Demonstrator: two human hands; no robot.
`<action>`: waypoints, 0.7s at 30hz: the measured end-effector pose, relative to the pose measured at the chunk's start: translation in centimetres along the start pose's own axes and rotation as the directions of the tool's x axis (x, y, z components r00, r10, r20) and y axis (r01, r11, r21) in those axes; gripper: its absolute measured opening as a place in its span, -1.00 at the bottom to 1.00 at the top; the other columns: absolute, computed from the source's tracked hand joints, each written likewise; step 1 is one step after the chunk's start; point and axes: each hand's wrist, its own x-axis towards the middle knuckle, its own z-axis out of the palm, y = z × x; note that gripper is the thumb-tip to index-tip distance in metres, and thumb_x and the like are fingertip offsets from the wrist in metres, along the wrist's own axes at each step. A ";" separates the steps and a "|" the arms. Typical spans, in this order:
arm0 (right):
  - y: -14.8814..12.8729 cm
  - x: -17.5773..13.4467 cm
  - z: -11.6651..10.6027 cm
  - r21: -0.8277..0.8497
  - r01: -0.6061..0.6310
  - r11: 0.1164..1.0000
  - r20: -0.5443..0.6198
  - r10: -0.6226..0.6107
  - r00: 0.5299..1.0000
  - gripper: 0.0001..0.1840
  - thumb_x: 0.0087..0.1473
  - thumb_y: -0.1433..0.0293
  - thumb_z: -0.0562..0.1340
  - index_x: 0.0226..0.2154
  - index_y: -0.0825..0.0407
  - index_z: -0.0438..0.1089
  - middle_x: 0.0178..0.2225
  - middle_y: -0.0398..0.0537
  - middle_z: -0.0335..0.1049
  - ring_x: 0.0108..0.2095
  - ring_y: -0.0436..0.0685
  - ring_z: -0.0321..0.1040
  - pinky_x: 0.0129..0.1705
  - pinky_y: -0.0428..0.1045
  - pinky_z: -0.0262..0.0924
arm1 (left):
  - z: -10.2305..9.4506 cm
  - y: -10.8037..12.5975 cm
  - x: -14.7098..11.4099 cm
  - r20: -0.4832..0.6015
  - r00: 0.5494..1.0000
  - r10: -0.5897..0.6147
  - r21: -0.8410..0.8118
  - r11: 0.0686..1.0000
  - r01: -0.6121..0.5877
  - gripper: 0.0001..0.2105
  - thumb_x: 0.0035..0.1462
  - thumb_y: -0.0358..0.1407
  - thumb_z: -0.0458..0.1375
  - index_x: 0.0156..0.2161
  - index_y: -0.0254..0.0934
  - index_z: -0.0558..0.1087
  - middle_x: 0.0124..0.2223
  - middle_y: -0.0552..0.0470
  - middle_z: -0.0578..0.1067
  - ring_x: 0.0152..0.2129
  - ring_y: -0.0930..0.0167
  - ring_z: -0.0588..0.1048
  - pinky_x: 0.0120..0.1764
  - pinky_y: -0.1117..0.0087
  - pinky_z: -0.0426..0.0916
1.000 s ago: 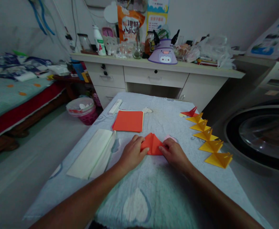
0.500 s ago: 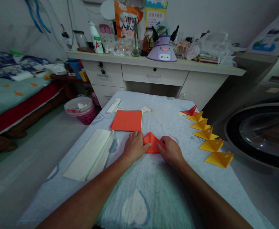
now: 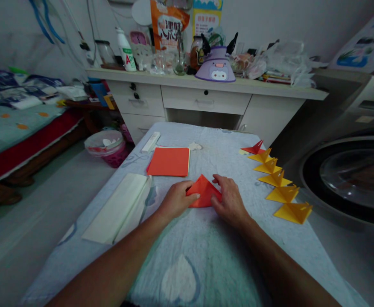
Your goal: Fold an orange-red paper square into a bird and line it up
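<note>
A folded orange-red sheet of origami paper [image 3: 203, 194] rests on the cloth-covered table, its peak pointing away from me. My left hand [image 3: 179, 198] pinches its left side, thumb on top and fingers behind. At the right edge, my right hand [image 3: 230, 200] has its thumb against the paper while its fingers are raised and spread apart from the thumb. Just beyond my left hand lies a stack of orange-red square paper [image 3: 170, 162]. Folded yellow paper cranes [image 3: 283, 194] stand in a row on the right, with a red folded crane [image 3: 254, 147] at the far end.
A pale folded paper packet [image 3: 118, 209] lies left on the table [image 3: 180, 238], near a small white box [image 3: 150, 142]. A white scrap sits beyond the stack. Behind stands a cluttered cabinet [image 3: 203, 100]; a washing machine [image 3: 353, 170] is right, a pink bin [image 3: 110, 149] left.
The fingers of my right hand have lifted and opened away from the paper. My left hand has shifted slightly left, and more of the folded paper's peak shows.
</note>
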 end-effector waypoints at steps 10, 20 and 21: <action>0.4 0.5 -0.8 0.285 -0.006 0.958 0.158 -0.040 0.987 -0.79 0.17 0.35 0.15 -0.47 0.02 0.34 -0.47 -0.13 0.36 -0.39 0.06 0.24 -0.16 0.01 0.12 | -0.9 1.4 -0.7 0.120 0.992 0.041 0.040 0.998 -0.047 -0.68 0.12 -0.15 0.11 -0.57 -0.29 0.27 -0.55 0.17 0.23 -0.57 0.49 0.22 -0.50 0.46 0.02; -0.2 0.1 -1.3 0.403 -0.016 0.915 0.274 -0.105 0.956 -0.77 0.21 0.31 0.09 -0.42 0.04 0.34 -0.44 -0.12 0.32 -0.36 0.06 0.23 -0.27 -0.05 0.11 | -1.2 2.2 -0.9 0.105 0.994 -0.001 -0.281 0.959 0.030 -0.80 0.09 -0.23 0.12 -0.42 -0.33 0.48 -0.49 0.15 0.36 -0.52 0.50 0.28 -0.43 0.49 0.16; -0.2 0.0 -1.3 0.404 -0.018 0.914 0.281 -0.106 0.954 -0.77 0.21 0.31 0.09 -0.41 0.04 0.34 -0.43 -0.12 0.32 -0.36 0.06 0.23 -0.27 -0.05 0.11 | -1.2 2.3 -0.8 0.102 0.995 -0.012 -0.289 0.957 0.041 -0.79 0.08 -0.23 0.13 -0.45 -0.34 0.47 -0.51 0.15 0.35 -0.53 0.50 0.27 -0.44 0.49 0.15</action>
